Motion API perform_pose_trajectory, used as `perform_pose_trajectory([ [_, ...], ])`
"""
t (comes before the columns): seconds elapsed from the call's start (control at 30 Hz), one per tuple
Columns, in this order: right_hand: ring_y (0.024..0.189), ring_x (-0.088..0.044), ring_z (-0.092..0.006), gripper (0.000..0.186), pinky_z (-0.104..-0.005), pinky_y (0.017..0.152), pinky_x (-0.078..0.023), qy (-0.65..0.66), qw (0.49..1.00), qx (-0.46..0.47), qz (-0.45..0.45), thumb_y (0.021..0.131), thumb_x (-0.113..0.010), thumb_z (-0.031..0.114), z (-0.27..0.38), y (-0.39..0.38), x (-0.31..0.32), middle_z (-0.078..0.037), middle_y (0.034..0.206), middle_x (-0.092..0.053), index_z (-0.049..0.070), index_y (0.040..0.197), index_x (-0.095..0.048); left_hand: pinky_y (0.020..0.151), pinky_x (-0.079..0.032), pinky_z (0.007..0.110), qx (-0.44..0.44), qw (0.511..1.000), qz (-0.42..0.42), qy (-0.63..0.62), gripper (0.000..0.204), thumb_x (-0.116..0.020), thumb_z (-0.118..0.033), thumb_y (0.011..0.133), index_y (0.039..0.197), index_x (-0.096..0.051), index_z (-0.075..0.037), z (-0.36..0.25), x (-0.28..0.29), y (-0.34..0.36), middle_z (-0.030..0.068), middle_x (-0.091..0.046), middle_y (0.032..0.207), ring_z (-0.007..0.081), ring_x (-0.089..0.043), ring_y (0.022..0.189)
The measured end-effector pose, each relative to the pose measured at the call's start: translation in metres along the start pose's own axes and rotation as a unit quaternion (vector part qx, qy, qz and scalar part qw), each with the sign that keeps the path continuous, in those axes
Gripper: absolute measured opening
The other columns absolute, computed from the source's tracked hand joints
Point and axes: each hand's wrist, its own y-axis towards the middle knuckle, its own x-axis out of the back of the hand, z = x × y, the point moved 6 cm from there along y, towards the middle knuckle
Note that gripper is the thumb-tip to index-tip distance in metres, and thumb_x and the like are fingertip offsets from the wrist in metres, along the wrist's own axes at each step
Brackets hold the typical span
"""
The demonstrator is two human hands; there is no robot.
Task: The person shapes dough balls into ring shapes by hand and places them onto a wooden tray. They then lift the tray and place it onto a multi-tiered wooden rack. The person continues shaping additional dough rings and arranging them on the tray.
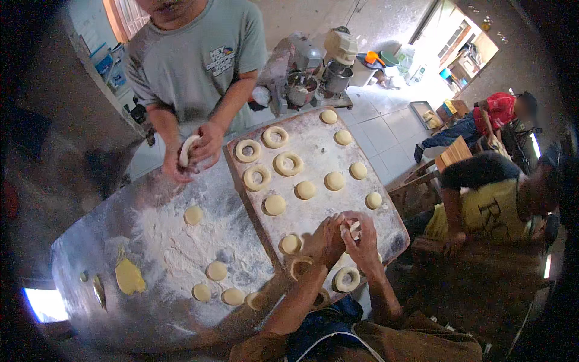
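Observation:
Over the near right part of a floured wooden board (pixel 322 211), my left hand (pixel 327 240) and my right hand (pixel 362 242) are close together. Between them they grip a small pale piece of dough (pixel 355 229), mostly covered by the fingers. Just below my hands lies a dough ring (pixel 347 271), and another ring (pixel 298 263) is partly behind my left forearm. A round dough ball (pixel 291 244) rests left of my left hand. Farther up the board are several dough balls (pixel 306 190) and several rings (pixel 289 157).
Across the table a person (pixel 193 72) in a grey shirt holds a dough ring (pixel 187 151). Flour (pixel 181 241), several dough balls (pixel 216 271) and a yellow smear (pixel 129 277) lie on the metal table (pixel 84 241). Mixers (pixel 304 54) stand behind; two people sit at right.

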Motion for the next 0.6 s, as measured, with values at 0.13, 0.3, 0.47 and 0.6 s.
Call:
perform_pose_trajectory([
  [0.13,0.088,-0.055,-0.0249,0.029,-0.0364,0.076,-0.043,0.025,1.0,0.002,-0.016,0.076,-0.058,0.001,0.0,0.017,0.0,-0.012,0.096,-0.057,0.003,0.105,-0.054,0.086,-0.045,0.044,-0.013,0.995,0.029,0.091,0.036,-0.05,-0.026,0.085,0.118,-0.049,-0.011,-0.018,0.008,0.015,0.0149,-0.054,0.115,0.0348,-0.052,0.103],
  [0.3,0.086,-0.054,-0.0232,0.027,-0.0342,0.072,-0.042,0.034,0.999,-0.014,-0.002,0.076,-0.058,0.001,-0.008,0.026,-0.003,-0.01,0.095,-0.058,0.004,0.102,-0.055,0.082,-0.047,0.043,0.014,0.996,0.053,0.076,0.034,-0.052,-0.027,0.084,0.115,-0.051,-0.012,-0.018,0.009,0.028,0.0119,-0.055,0.114,0.0311,-0.055,0.1],
  [0.47,0.085,-0.054,-0.0228,0.024,-0.0336,0.071,-0.043,0.063,0.997,-0.041,-0.018,0.076,-0.059,0.003,-0.016,0.03,-0.002,-0.009,0.091,-0.057,0.006,0.1,-0.057,0.092,-0.035,0.047,0.001,0.998,0.024,0.063,0.03,-0.055,-0.028,0.081,0.104,-0.054,-0.009,-0.018,0.004,0.027,0.0114,-0.055,0.108,0.0291,-0.049,0.106],
  [0.6,0.084,-0.054,-0.026,0.022,-0.0352,0.073,-0.044,0.05,0.998,-0.036,-0.029,0.077,-0.059,0.005,-0.019,0.031,0.002,-0.011,0.087,-0.057,0.005,0.099,-0.059,0.09,-0.036,0.046,0.022,0.994,0.076,0.079,0.027,-0.053,-0.021,0.08,0.104,-0.054,-0.008,-0.006,-0.012,0.028,0.0108,-0.054,0.107,0.0279,-0.049,0.104],
])
